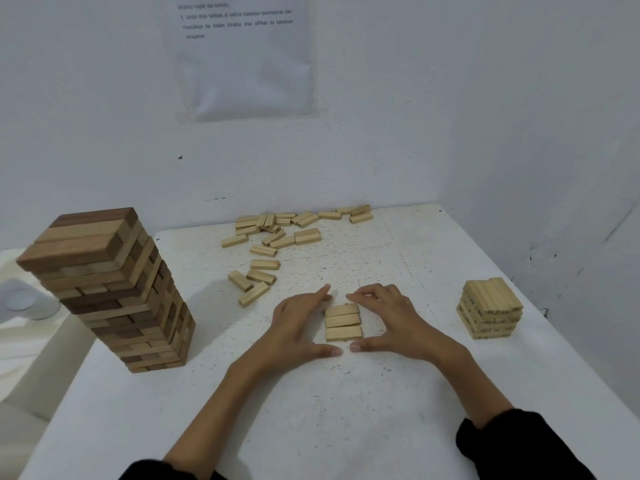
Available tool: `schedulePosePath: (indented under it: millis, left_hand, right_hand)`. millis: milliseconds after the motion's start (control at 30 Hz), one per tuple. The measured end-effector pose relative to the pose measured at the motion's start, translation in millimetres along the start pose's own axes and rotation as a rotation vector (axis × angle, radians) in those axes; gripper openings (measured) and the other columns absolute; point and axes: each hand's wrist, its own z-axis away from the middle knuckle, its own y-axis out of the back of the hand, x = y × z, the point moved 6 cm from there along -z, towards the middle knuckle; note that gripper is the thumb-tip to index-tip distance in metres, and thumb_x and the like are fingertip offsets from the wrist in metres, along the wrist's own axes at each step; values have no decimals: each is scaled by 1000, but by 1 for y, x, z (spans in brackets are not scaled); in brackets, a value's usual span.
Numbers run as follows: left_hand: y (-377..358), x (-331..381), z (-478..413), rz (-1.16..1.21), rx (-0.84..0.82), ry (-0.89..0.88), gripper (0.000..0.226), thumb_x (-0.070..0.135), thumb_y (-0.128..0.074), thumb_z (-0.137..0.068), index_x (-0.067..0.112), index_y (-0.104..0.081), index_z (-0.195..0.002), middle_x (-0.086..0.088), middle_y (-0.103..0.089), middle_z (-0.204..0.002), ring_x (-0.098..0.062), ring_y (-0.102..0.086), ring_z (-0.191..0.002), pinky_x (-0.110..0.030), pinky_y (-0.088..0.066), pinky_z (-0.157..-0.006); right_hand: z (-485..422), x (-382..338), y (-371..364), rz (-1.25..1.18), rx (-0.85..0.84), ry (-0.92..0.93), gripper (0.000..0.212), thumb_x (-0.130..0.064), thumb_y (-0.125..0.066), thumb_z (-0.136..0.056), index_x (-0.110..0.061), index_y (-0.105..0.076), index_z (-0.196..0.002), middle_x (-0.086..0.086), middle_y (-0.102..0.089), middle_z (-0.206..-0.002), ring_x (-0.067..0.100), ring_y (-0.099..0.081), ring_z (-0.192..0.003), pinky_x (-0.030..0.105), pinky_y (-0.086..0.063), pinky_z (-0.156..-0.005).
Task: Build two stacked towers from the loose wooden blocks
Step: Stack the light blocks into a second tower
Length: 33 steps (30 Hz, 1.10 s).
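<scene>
Three-block row [343, 323] lies at table [346, 420] centre | left hand [300, 327] and right hand [388, 320] flank it, fingers straight, gripping nothing | loose blocks [277, 233] at far edge | stack [490, 310] near right edge

Wall sheet [242, 64] — "kawasan", mostly blurred

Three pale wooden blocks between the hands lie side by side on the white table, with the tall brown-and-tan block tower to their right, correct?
No. The head view shows the tall brown-and-tan block tower to their left. The three pale wooden blocks do lie side by side on the white table, between the left hand and right hand.
</scene>
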Motion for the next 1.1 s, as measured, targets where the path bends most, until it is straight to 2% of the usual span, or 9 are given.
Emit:
schedulePosePath:
  millis: [133, 233, 333, 567, 633, 733, 833, 1000, 1100]
  left_hand:
    - [2, 3, -3, 92, 108, -54, 83, 37, -78, -73, 33, -34, -143, 23, -53, -118, 8, -44, -109, -22, -32, -101]
    - [4, 5, -2, 120, 118, -69, 81, 40, -78, -70, 32, -40, -140, 20, -56, -116, 4, -47, -107, -17, -35, -92]
    - [6, 9, -3, 143, 124, -87, 81, 42, -78, -68, 35, -39, -139, 21, -57, -116, 0, -49, -109, -19, -37, -93]
    - [20, 54, -19, 123, 162, -211, 82, 45, -75, -69, 42, -31, -138, 20, -59, -117, -4, -52, -109, -21, -37, -95]
    - [22, 73, -28, 139, 171, -256, 79, 48, -74, -69, 37, -37, -138, 18, -60, -117, -5, -53, -109, -21, -37, -97]
    - [20, 105, -46, 164, 166, -294, 61, 37, -79, -71, 26, -55, -127, 15, -60, -113, -4, -52, -107, -27, -41, -96]
    - [14, 137, -63, 159, 144, -336, 51, 29, -81, -72, 19, -62, -119, 7, -62, -110, -9, -53, -104, -28, -43, -94]
    - [-6, 176, -90, 158, 91, -374, 52, 27, -82, -71, 15, -62, -118, 1, -63, -111, -8, -53, -102, -23, -43, -92]
    - [-19, 189, -99, 158, 57, -369, 52, 26, -82, -71, 14, -62, -118, 0, -63, -111, -9, -53, -101, -22, -42, -89]
  right_hand:
    - [-7, -4, 7, -5, 4, 63, 62, -52, -70, -75, -28, -51, -130, -10, -45, -116, 5, -36, -108, 24, -30, -93]
    - [-6, -7, 10, 13, 21, 80, 59, -49, -72, -74, -27, -54, -126, -10, -46, -109, 3, -37, -99, 23, -32, -87]
    - [-3, -9, 16, 38, 58, 105, 59, -47, -73, -72, -26, -55, -124, -11, -47, -105, 1, -36, -95, 21, -30, -83]
    - [14, -4, 66, 111, 121, 99, 55, -43, -73, -74, -29, -54, -123, -10, -48, -106, 4, -35, -96, 22, -24, -82]
    - [24, 5, 85, 110, 138, 79, 54, -44, -73, -74, -30, -54, -123, -12, -47, -105, 4, -35, -97, 24, -26, -85]
    - [42, 23, 114, 99, 162, 32, 54, -44, -75, -72, -32, -55, -121, -14, -48, -105, 6, -37, -100, 27, -30, -90]
    - [58, 44, 137, 76, 174, -12, 51, -40, -78, -70, -34, -55, -116, -16, -49, -105, 5, -37, -101, 30, -31, -93]
    - [84, 81, 158, -45, 164, -64, 50, -36, -81, -69, -44, -51, -109, -16, -51, -107, -1, -39, -102, 11, -30, -84]
    - [92, 102, 161, -57, 135, -105, 50, -33, -79, -71, -43, -52, -111, -14, -51, -110, 0, -40, -105, 16, -32, -88]
